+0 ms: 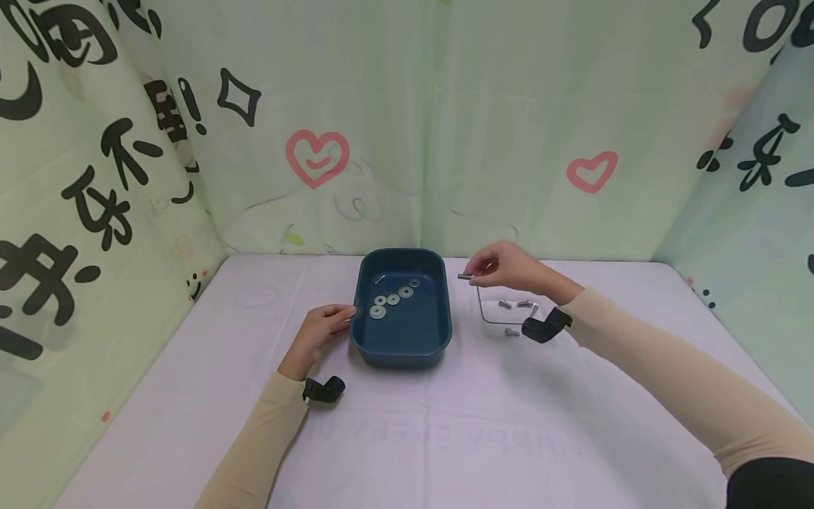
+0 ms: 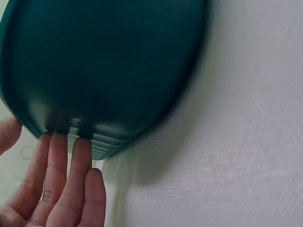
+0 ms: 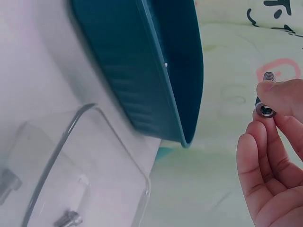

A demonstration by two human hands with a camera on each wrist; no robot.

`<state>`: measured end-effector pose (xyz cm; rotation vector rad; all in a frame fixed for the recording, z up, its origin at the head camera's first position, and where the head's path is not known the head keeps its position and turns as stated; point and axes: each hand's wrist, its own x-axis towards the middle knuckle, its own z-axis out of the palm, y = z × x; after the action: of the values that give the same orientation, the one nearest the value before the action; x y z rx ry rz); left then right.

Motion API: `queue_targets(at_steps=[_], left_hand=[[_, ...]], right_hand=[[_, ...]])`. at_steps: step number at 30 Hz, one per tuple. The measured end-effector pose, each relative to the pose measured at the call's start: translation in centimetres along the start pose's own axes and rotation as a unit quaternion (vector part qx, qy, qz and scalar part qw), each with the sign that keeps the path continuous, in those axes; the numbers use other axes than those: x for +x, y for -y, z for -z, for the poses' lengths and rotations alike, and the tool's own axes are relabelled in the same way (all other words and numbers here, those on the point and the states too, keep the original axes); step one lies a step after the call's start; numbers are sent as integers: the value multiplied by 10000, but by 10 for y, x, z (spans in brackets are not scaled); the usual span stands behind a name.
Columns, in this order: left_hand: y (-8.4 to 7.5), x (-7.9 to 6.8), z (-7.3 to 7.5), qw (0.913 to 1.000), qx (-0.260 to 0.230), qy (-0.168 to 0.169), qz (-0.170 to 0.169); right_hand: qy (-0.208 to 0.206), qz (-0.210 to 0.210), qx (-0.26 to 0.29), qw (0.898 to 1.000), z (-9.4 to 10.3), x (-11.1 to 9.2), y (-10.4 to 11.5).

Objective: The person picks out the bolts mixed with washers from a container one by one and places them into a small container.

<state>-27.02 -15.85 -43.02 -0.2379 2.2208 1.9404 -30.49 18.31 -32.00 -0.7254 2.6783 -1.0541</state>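
In the head view, my right hand [image 1: 509, 267] is raised over the far left corner of a clear plastic box [image 1: 501, 323]. It pinches a metal hex-socket bolt [image 3: 269, 76] between thumb and fingers, threaded end and socket head both showing in the right wrist view. Several more bolts [image 1: 525, 303] lie in and around that box. My left hand [image 1: 319, 332] holds the left side of a dark blue plastic bin [image 1: 407, 359], thumb at the rim and fingers against the outer wall [image 2: 83, 142]. Several flat washers [image 1: 393, 299] and a small bolt [image 1: 379, 279] lie on the bin floor.
A pale cloth-covered table [image 1: 407, 438] carries both containers, the bin in the middle and the clear box to its right. Printed curtains [image 1: 445, 127] rise behind the table and on both sides. Black wrist cameras [image 1: 326, 389] are strapped to both wrists.
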Motion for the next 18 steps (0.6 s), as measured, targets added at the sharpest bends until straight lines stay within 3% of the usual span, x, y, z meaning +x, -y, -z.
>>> queue_targets(at_steps=[18], left_hand=[[0, -2, 0, 10000, 57, 2, -64]], right_hand=[[-200, -457, -156, 9986, 16, -27, -29]])
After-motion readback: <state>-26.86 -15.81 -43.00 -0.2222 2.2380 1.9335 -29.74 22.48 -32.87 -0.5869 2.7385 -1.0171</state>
